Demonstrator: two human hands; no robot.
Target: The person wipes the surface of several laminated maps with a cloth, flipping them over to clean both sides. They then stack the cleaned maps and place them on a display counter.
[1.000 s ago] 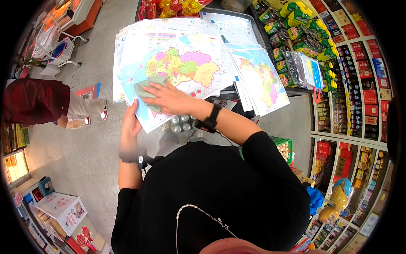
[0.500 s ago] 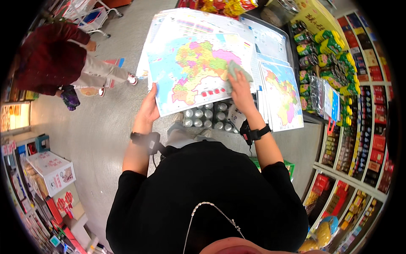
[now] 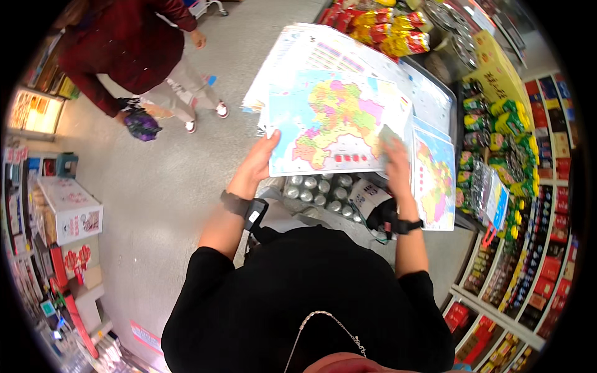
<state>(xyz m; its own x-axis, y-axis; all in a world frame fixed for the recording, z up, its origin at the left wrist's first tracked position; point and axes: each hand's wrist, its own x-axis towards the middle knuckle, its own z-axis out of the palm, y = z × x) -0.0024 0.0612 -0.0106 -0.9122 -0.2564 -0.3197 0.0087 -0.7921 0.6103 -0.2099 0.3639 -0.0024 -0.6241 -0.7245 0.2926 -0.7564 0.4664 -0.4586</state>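
A colourful map sheet (image 3: pixel 341 112) over a pile of papers (image 3: pixel 305 51)
The left hand (image 3: pixel 254 160) is clamped on its left edge, thumb on top; the right hand (image 3: pixel 398 166) (blurred, so I cannot tell whether it grips) is at the grey-green cloth (image 3: pixel 388 135), near the sheet's right edge

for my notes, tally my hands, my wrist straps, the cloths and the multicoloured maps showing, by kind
Hands: 2
Wrist straps: 2
Cloth: 1
Multicoloured maps showing: 2
Total: 7
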